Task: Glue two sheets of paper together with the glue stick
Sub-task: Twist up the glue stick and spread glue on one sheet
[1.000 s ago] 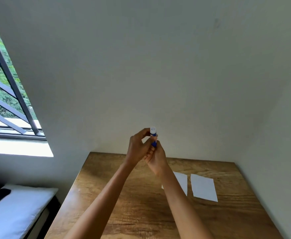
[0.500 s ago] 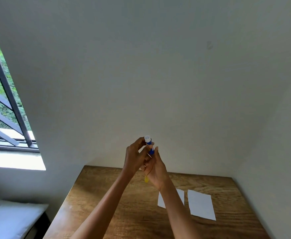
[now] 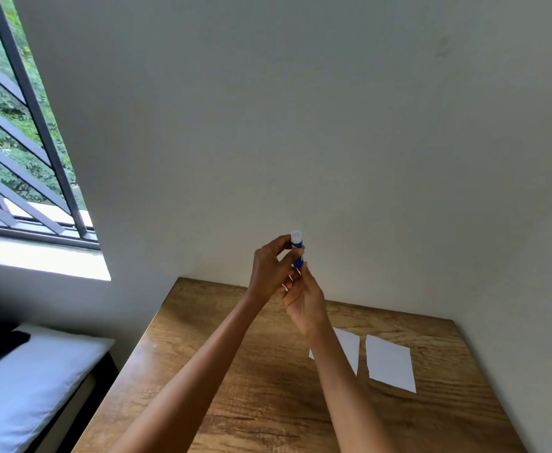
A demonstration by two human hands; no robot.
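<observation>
Both hands are raised above the far part of the wooden table point(image 3: 268, 403). Between them stands a blue glue stick point(image 3: 297, 250) with a white top. My left hand point(image 3: 268, 273) pinches its upper part with thumb and fingers. My right hand point(image 3: 304, 299) grips the lower part, which the fingers hide. Two white sheets of paper lie flat on the table at the right, side by side with a narrow gap: one point(image 3: 350, 349) partly covered by my right forearm, the other point(image 3: 389, 362) fully in sight.
A plain wall rises behind the table and another closes its right side. A barred window point(image 3: 23, 142) is at the upper left. Below it, left of the table, lies a white cushion point(image 3: 23, 387) with something dark on it.
Both hands have kept hold of the glue stick in front of the wall. The view has shifted, so the hands, table and sheets sit slightly differently in the frame.
</observation>
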